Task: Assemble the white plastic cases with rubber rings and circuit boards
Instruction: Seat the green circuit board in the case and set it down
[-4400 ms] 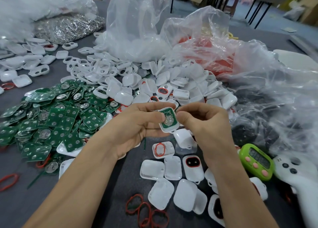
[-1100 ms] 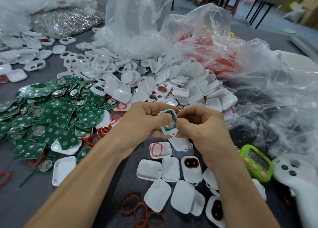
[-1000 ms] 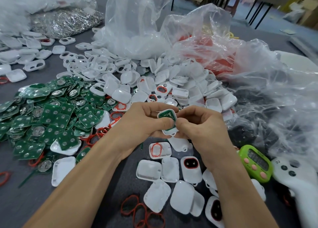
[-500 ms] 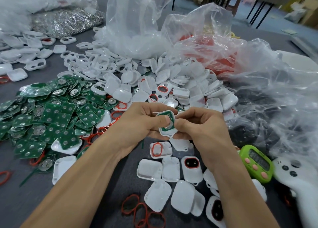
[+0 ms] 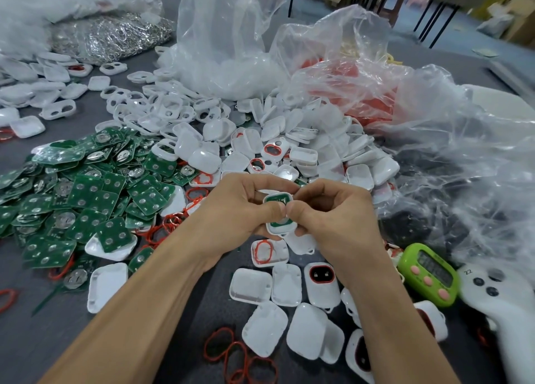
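Between my hands, above the table's middle, is a white plastic case (image 5: pixel 280 229) with a green circuit board (image 5: pixel 277 199) seated in it. My left hand (image 5: pixel 240 209) grips its left side, thumb pressed on the board. My right hand (image 5: pixel 333 209) pinches the right side, its thumb meeting the left thumb. A heap of green circuit boards (image 5: pixel 86 192) lies to the left. White case halves (image 5: pixel 289 152) are piled behind my hands. Red rubber rings (image 5: pixel 240 357) lie near the front edge. A case half with a ring in it (image 5: pixel 267 251) sits just below my hands.
Several white case halves (image 5: pixel 269 325) lie in front of me. A green timer (image 5: pixel 428 273) and a white controller (image 5: pixel 503 305) sit at the right. Clear plastic bags (image 5: pixel 231 50) stand behind, one holding red rings (image 5: pixel 362 94). Metal clips (image 5: pixel 110 36) fill a bag at the far left.
The case has tipped from facing left to facing me, and both thumbs have come together over the board. My hands have stayed in the same spot.
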Motion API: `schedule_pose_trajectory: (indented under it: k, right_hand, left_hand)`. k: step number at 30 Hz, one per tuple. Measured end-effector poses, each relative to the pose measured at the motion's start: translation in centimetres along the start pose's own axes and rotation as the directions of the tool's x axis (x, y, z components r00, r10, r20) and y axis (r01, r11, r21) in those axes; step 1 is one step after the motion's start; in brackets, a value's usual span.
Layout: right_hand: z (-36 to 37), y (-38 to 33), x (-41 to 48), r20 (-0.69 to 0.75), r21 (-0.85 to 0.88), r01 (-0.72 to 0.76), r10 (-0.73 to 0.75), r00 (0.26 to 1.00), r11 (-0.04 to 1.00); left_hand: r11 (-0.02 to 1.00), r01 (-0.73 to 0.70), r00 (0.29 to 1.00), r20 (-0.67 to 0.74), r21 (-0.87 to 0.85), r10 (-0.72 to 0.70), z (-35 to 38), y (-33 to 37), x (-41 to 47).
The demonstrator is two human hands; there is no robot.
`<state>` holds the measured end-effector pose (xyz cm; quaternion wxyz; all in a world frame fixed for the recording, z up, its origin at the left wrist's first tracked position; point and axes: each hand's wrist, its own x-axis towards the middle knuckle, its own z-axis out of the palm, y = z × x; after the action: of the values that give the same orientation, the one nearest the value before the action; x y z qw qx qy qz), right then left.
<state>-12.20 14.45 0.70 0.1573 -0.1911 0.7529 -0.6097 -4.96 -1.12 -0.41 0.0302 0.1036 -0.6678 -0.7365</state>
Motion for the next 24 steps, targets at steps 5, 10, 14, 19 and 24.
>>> schedule_pose_trajectory:
  k: [5,10,14,19,24]
  right_hand:
    - [0.14,0.15,0.01,-0.045,0.001,0.009,-0.009,0.999,1.000]
    - [0.36,0.43,0.06,-0.040,-0.054,-0.040,0.038,0.999,0.998]
    - [0.12,0.37,0.21,0.000,0.052,-0.102,0.102,0.995,0.993]
    - [0.39,0.40,0.23,-0.054,0.035,-0.074,0.076,0.996,0.997]
    - [0.17,0.54,0.21,-0.056,0.005,-0.050,0.050,0.997,0.999]
  left_hand:
    - [1.000,0.016,1.000,0.018,0.003,-0.016,0.03,0.13,-0.28]
    - [0.999,0.029,0.999,-0.030,0.026,-0.029,0.10,0.16,-0.32]
    - [1.000,0.026,0.999,-0.024,0.011,-0.026,0.15,0.11,-0.11]
    - [0.996,0.072,0.996,0.048,-0.056,-0.070,-0.11,0.26,-0.03]
    - [0.992,0.079,0.997,-0.002,-0.099,-0.080,0.56,0.49,0.04]
